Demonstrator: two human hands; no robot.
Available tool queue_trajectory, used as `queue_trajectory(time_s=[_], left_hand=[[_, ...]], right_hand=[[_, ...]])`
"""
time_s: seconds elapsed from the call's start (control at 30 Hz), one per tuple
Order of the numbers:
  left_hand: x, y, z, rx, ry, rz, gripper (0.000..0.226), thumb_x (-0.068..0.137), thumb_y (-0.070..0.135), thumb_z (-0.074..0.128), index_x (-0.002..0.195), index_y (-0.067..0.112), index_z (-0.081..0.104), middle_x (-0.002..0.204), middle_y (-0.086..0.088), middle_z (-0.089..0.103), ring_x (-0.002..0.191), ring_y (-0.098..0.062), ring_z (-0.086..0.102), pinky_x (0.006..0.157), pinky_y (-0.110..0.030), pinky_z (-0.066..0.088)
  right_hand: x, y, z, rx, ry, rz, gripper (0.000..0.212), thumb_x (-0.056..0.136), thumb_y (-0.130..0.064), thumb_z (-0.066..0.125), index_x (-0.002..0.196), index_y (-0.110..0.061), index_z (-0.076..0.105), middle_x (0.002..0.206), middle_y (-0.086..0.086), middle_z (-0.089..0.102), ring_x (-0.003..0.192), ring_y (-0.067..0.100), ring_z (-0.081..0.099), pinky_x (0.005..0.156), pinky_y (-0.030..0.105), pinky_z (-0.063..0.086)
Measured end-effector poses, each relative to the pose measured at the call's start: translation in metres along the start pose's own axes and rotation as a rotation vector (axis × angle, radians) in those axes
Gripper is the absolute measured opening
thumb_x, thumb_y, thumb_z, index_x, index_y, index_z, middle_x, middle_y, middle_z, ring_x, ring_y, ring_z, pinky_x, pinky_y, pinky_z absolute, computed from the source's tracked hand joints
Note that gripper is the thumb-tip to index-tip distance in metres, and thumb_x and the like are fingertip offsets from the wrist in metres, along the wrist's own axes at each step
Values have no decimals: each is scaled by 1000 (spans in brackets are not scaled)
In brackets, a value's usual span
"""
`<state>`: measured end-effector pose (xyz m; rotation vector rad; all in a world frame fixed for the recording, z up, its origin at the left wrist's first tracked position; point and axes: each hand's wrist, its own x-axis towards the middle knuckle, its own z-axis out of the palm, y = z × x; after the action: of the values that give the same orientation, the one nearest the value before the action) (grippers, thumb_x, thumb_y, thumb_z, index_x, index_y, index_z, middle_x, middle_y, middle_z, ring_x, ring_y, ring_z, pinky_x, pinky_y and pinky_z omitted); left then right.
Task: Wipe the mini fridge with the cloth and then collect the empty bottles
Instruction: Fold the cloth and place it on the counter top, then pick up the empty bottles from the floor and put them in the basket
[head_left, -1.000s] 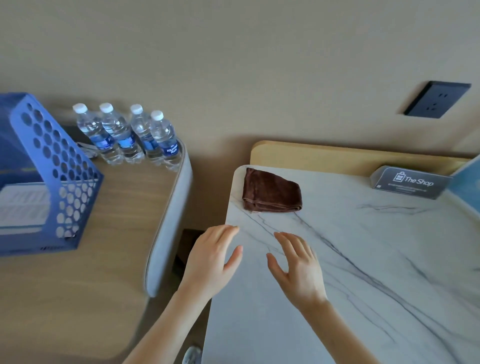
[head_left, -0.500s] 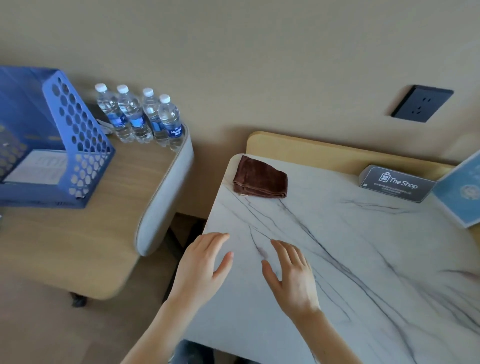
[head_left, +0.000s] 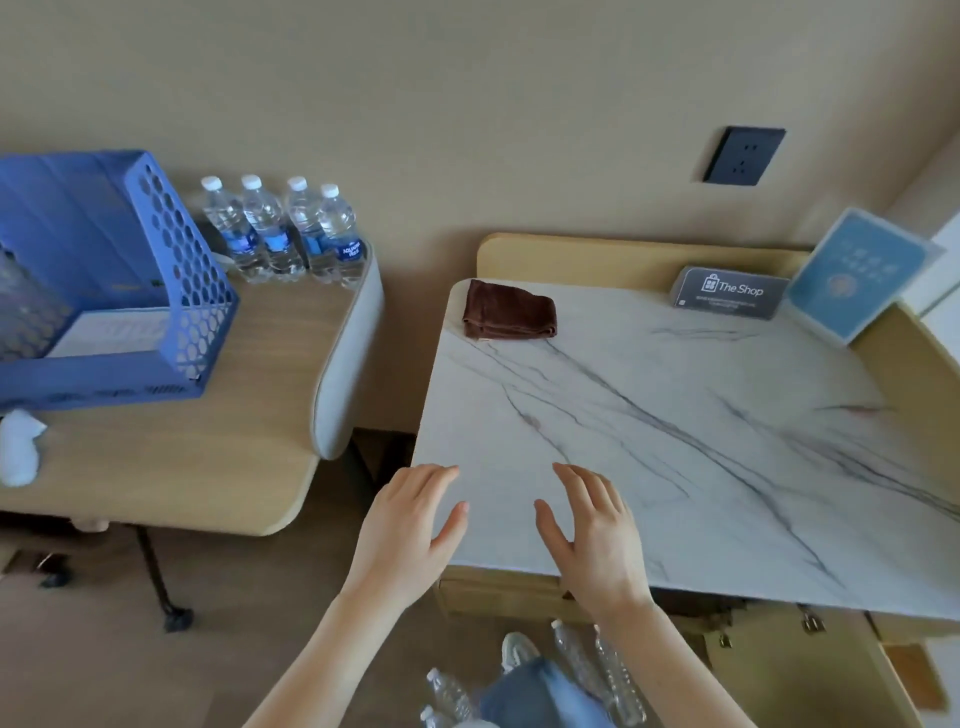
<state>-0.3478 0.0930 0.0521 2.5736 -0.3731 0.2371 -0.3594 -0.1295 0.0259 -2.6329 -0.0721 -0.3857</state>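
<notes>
A folded brown cloth (head_left: 508, 317) lies at the far left corner of the white marble top (head_left: 701, 441) of the cabinet. My left hand (head_left: 408, 530) and my right hand (head_left: 597, 540) hover side by side over the marble's near left edge, fingers spread and holding nothing. Several clear empty bottles (head_left: 597, 670) lie on the floor below my arms, near my shoe. Several full water bottles with blue labels (head_left: 291, 234) stand on the wooden desk at the left, against the wall.
A blue perforated file rack (head_left: 156, 270) sits on the wooden desk (head_left: 182, 447), with a crumpled white tissue (head_left: 18, 447) near the left edge. A grey "The Shop" sign (head_left: 727, 291) and a blue card (head_left: 857, 275) stand at the marble's back. A wall socket (head_left: 743, 156) is above.
The view has pulled back and tilted down, bringing the floor bottles and cabinet front into sight. Both hands stay spread and empty, now nearer the marble's front edge.
</notes>
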Motion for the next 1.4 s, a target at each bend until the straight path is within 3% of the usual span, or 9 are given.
queue_trajectory(time_s=[0.17,0.23,0.33,0.47,0.67,0.87,1.0,1.23,1.4], left_hand=[[-106,-20,-16,-25,-81,46,41,94,38,49,119,12,68,114,4,70,107,-20,64,88,-35,54],[-144,-26,-29,-31,-103,57,36,93,33,56,119,10,69,114,1,70,108,-22,64,88,-37,55],[-182,-27,-50,-37,-84,57,31,93,24,66,120,9,68,116,-1,69,108,-25,63,87,-37,54],[-218,-18,-76,-69,-38,97,40,94,36,52,120,11,68,116,1,68,108,-21,62,88,-35,54],[-268,-6,-75,-54,-34,112,36,92,32,56,118,11,68,113,2,69,105,-21,62,85,-27,49],[-341,8,-42,-22,-112,9,27,94,23,64,118,11,68,112,4,68,105,-23,62,85,-32,51],[-393,30,-34,-32,-154,-90,27,94,23,66,119,12,68,115,4,68,108,-23,61,89,-34,50],[-451,57,-38,-16,-94,-174,27,94,23,67,118,12,68,114,3,68,106,-23,61,85,-35,52],[-476,57,-49,1,-51,-198,26,93,21,68,117,13,68,114,3,68,106,-23,62,84,-35,53]], right_hand=[[-116,-43,7,-13,-37,91,52,93,-45,42,122,-9,66,120,3,68,112,27,62,96,40,51],[-157,-62,3,2,-47,125,51,92,-43,44,122,-8,65,119,5,69,111,29,63,96,42,52],[-197,-85,-9,4,-26,138,44,94,-39,54,124,-8,65,119,5,69,112,28,63,96,42,52],[-227,-103,-30,-9,29,114,48,95,-43,50,126,-9,64,123,3,67,114,26,61,97,40,50],[-273,-105,-50,-39,96,124,49,96,-44,47,127,-10,63,121,3,68,115,22,60,96,36,51],[-351,-76,-47,-50,-46,190,33,93,-26,67,121,-9,66,111,4,71,106,29,65,89,38,53],[-401,-62,-62,-20,-59,180,38,93,-27,66,128,-14,63,112,0,70,106,24,63,89,37,54],[-445,-57,-75,3,-97,143,35,91,-25,69,121,-8,67,113,5,70,108,28,64,88,40,55],[-455,-69,-77,45,-138,112,37,95,-30,64,127,-11,64,122,3,67,116,24,59,97,38,50]])
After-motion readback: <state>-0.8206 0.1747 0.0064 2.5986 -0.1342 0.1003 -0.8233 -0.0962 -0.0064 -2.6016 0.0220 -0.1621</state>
